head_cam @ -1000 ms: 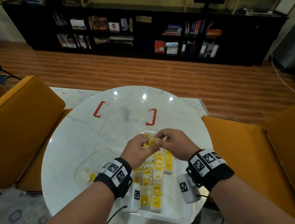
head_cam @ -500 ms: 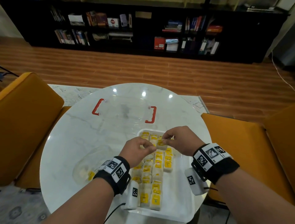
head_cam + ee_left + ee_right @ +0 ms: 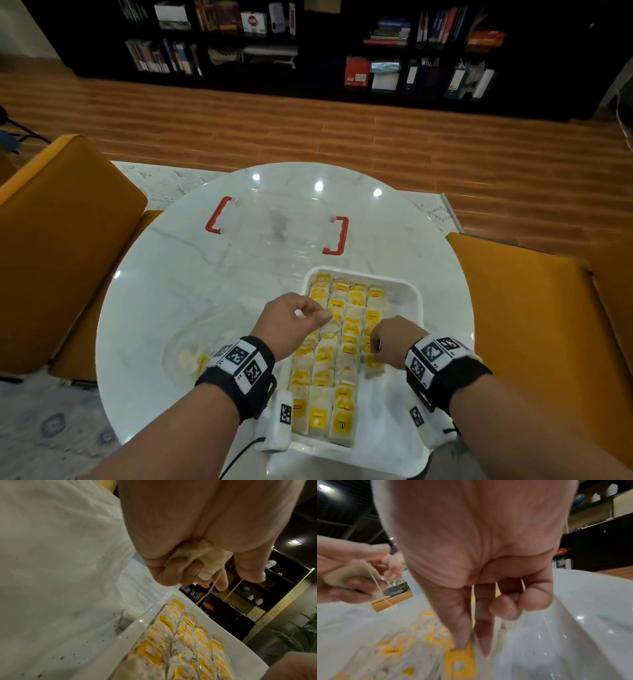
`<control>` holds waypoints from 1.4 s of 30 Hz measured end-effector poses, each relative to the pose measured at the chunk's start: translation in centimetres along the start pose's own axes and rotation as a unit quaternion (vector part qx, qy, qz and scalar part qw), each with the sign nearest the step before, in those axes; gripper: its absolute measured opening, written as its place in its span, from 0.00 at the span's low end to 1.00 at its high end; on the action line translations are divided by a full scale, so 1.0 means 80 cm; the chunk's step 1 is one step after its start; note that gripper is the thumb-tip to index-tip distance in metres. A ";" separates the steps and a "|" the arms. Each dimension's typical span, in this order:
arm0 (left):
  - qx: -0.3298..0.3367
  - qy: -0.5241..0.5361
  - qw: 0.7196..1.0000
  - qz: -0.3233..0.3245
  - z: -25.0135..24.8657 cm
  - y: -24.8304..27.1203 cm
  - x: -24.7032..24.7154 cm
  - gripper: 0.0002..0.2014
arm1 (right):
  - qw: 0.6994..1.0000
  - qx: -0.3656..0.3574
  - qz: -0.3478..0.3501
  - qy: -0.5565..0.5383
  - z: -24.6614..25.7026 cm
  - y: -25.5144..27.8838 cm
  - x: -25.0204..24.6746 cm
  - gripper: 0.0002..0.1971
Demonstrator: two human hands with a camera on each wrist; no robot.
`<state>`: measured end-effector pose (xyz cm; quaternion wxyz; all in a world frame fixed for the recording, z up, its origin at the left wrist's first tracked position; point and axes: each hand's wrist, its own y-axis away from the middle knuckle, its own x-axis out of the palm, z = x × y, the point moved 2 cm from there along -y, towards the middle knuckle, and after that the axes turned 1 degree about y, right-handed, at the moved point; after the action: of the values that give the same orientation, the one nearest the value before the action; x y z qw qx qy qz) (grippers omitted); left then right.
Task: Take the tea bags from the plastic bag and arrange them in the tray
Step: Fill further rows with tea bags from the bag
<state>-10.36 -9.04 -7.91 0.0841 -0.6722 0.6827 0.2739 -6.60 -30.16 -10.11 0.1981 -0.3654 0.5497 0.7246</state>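
A white tray (image 3: 416, 291) holds several rows of tea bags (image 3: 346, 342) with yellow tags. My left hand (image 3: 308, 313) hovers over the tray's left rows and grips a crumpled tea bag (image 3: 202, 553) in its curled fingers (image 3: 178, 570); the string (image 3: 208, 592) hangs down from it. My right hand (image 3: 373, 346) is low over the right-hand row, two straight fingertips (image 3: 460, 642) pressing on a tea bag's yellow tag (image 3: 462, 660). The clear plastic bag (image 3: 191, 346) lies left of the tray with a few tea bags inside.
A clear lid with red handles (image 3: 277, 226) lies on the round marble table (image 3: 164, 291) beyond the tray. Orange chairs (image 3: 51, 240) flank the table on both sides. The tray's right strip (image 3: 400, 428) is bare. Dark tea crumbs (image 3: 120, 632) speckle the surface beside the tray.
The hands, which met over the tray's far end, have parted. My right hand came back and down onto the right row. My left hand stays above, still holding a tea bag.
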 end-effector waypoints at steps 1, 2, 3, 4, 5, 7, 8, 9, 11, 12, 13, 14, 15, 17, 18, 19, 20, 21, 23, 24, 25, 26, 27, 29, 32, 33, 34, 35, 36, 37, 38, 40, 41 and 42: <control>-0.002 -0.001 1.000 0.001 0.001 0.001 -0.001 0.08 | 1.000 0.009 -0.008 0.002 -0.001 -0.006 0.004 0.08; -0.003 -0.004 1.000 0.001 0.001 0.002 -0.001 0.08 | 1.000 0.016 -0.013 0.001 -0.002 -0.011 0.006 0.08; -0.003 -0.006 1.000 0.001 0.001 0.003 -0.002 0.07 | 1.000 0.021 -0.019 -0.004 -0.003 -0.014 0.007 0.08; -0.004 -0.008 1.000 0.001 0.002 0.003 -0.002 0.07 | 0.999 0.023 -0.025 -0.009 -0.005 -0.018 0.008 0.07; -0.005 -0.008 1.000 0.000 0.003 0.002 -0.003 0.08 | 0.999 0.025 -0.031 -0.013 -0.006 -0.019 0.009 0.07; -0.004 -0.007 1.000 0.002 0.003 0.002 -0.002 0.08 | 0.999 0.030 -0.036 -0.020 -0.007 -0.023 0.011 0.07; -0.002 -0.008 1.000 0.004 0.003 0.002 -0.001 0.08 | 0.999 0.034 -0.036 -0.021 -0.008 -0.025 0.013 0.06; -0.002 -0.008 1.000 0.005 0.003 0.001 0.000 0.09 | 0.998 0.040 -0.032 -0.023 -0.007 -0.027 0.015 0.06; -0.015 0.010 1.000 0.013 0.003 0.002 0.003 0.11 | 0.998 0.044 -0.030 -0.024 -0.004 -0.027 0.017 0.05; -0.035 0.044 0.998 0.021 0.003 0.002 0.006 0.13 | 0.998 0.047 -0.034 -0.026 -0.003 -0.026 0.017 0.04; -0.068 0.105 0.992 0.030 0.003 0.003 0.008 0.15 | 0.997 0.052 -0.043 -0.037 -0.002 -0.023 0.014 0.03; -0.113 0.194 0.974 0.039 0.002 0.005 0.010 0.18 | 0.996 0.053 -0.055 -0.049 -0.002 -0.018 0.009 0.01; -0.162 0.300 0.939 0.049 0.001 0.008 0.011 0.21 | 0.994 0.054 -0.072 -0.061 -0.001 -0.013 0.001 0.01; -0.236 0.482 0.840 0.079 -0.005 0.016 0.013 0.31 | 0.987 0.040 -0.119 -0.095 0.004 0.001 -0.021 0.05; -0.251 0.538 0.800 0.091 -0.007 0.019 0.013 0.35 | 0.981 0.017 -0.150 -0.124 0.010 0.008 -0.034 0.06; -0.253 0.572 0.773 0.103 -0.011 0.022 0.013 0.39 | 0.970 -0.020 -0.182 -0.162 0.018 0.016 -0.048 0.06; -0.248 0.591 0.759 0.115 -0.014 0.023 0.013 0.41 | 0.956 -0.063 -0.205 -0.201 0.027 0.026 -0.061 0.05; -0.239 0.600 0.753 0.129 -0.018 0.025 0.014 0.42 | 0.943 -0.104 -0.217 -0.230 0.037 0.035 -0.072 0.05; -0.221 0.602 0.752 0.152 -0.026 0.025 0.015 0.45 | 0.931 -0.170 -0.217 -0.241 0.057 0.047 -0.085 0.06; -0.214 0.599 0.755 0.161 -0.029 0.023 0.016 0.45 | 0.928 -0.193 -0.217 -0.232 0.065 0.049 -0.087 0.06; -0.207 0.594 0.759 0.167 -0.033 0.022 0.016 0.45 | 0.928 -0.207 -0.221 -0.219 0.071 0.050 -0.087 0.07; -0.201 0.589 0.764 0.168 -0.037 0.022 0.015 0.44 | 0.928 -0.212 -0.227 -0.207 0.076 0.050 -0.087 0.07; -0.196 0.584 0.769 0.171 -0.040 0.023 0.013 0.42 | 0.928 -0.212 -0.232 -0.201 0.079 0.050 -0.088 0.07; -0.178 0.554 0.794 0.174 -0.042 0.024 0.009 0.32 | 0.930 -0.209 -0.236 -0.190 0.079 0.053 -0.093 0.07; -0.092 0.376 0.910 0.148 -0.036 0.023 -0.002 0.18 | 0.948 -0.198 -0.212 -0.129 0.076 0.062 -0.105 0.09; -0.051 0.292 0.945 0.139 -0.038 0.022 -0.006 0.15 | 0.954 -0.193 -0.204 -0.101 0.077 0.065 -0.108 0.10; -0.014 0.218 0.967 0.131 -0.040 0.022 -0.008 0.13 | 0.959 -0.188 -0.200 -0.077 0.078 0.068 -0.112 0.11; 0.015 0.159 0.980 0.121 -0.043 0.022 -0.009 0.10 | 0.961 -0.182 -0.198 -0.059 0.079 0.069 -0.114 0.11; 0.033 0.116 0.987 0.106 -0.046 0.022 -0.009 0.08 | 0.963 -0.175 -0.200 -0.050 0.080 0.070 -0.115 0.12; 0.046 0.083 0.992 0.085 -0.046 0.021 -0.009 0.07 | 0.964 -0.166 -0.204 -0.046 0.081 0.071 -0.117 0.11; 0.058 0.054 0.995 0.055 -0.045 0.021 -0.009 0.08 | 0.964 -0.156 -0.211 -0.044 0.081 0.072 -0.118 0.10; 0.109 0.006 0.994 -0.030 -0.038 0.023 -0.010 0.13 | 0.965 -0.128 -0.225 -0.047 0.078 0.074 -0.119 0.08; 0.149 -0.012 0.986 -0.079 -0.036 0.027 -0.010 0.14 | 0.965 -0.112 -0.229 -0.057 0.076 0.074 -0.118 0.09; 0.185 -0.033 0.975 -0.114 -0.035 0.033 -0.009 0.15 | 0.965 -0.097 -0.234 -0.074 0.075 0.074 -0.117 0.10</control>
<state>-12.12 -9.91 -4.56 0.2605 -0.7090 0.6371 0.1533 -6.43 -25.33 1.53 0.3656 -0.4465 0.3598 0.7331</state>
